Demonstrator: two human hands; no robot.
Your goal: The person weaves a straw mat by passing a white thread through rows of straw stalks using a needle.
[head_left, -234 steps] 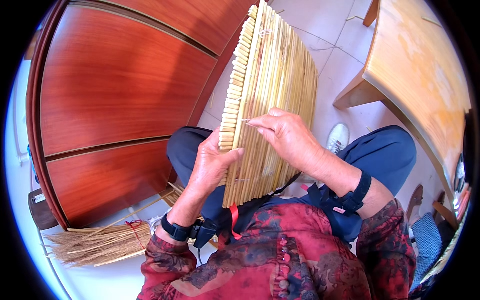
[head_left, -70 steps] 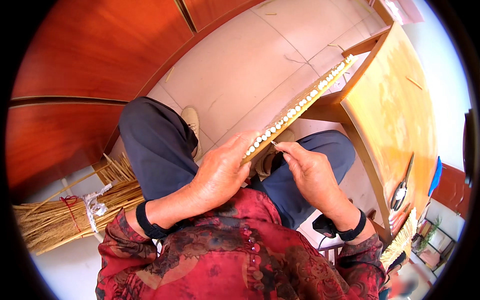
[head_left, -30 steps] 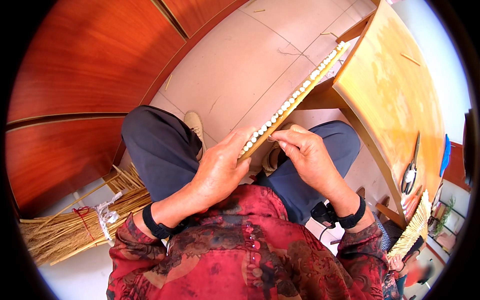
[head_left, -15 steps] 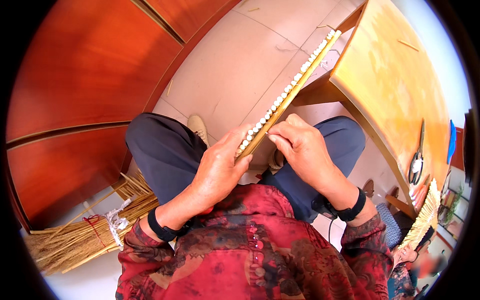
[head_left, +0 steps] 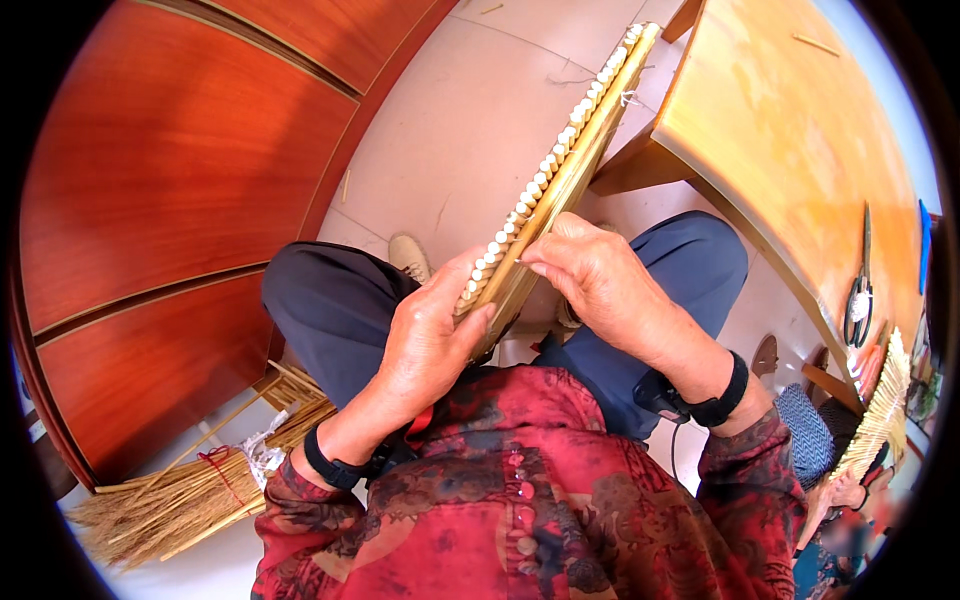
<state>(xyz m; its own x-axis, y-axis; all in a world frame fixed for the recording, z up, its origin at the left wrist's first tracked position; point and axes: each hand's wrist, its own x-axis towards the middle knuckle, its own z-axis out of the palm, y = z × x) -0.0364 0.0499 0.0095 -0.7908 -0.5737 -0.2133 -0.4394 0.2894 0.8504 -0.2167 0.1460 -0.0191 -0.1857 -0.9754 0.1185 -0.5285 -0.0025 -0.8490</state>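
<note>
I hold a flat mat of bound straw stalks (head_left: pixel 560 170) edge-on over my lap, its row of pale cut stalk ends facing me. My left hand (head_left: pixel 425 335) grips its lower end from the left, thumb pressed against the stalk ends. My right hand (head_left: pixel 600 275) holds the mat from the right, fingertips pinched at the edge near the bottom. Whether a needle or thread sits in those fingers is too small to tell. Both wrists wear black bands.
A bundle of loose straw tied with red string (head_left: pixel 190 495) lies on the floor at my left. A red-brown wooden cabinet (head_left: pixel 170 200) fills the left. A wooden table (head_left: pixel 800 130) with scissors (head_left: pixel 858 295) stands at my right; another person with straw work (head_left: pixel 875 420) sits lower right.
The mat, earlier held broadside, is now turned edge-on and has tilted more upright over the last second. Both hands kept their hold at its lower end.
</note>
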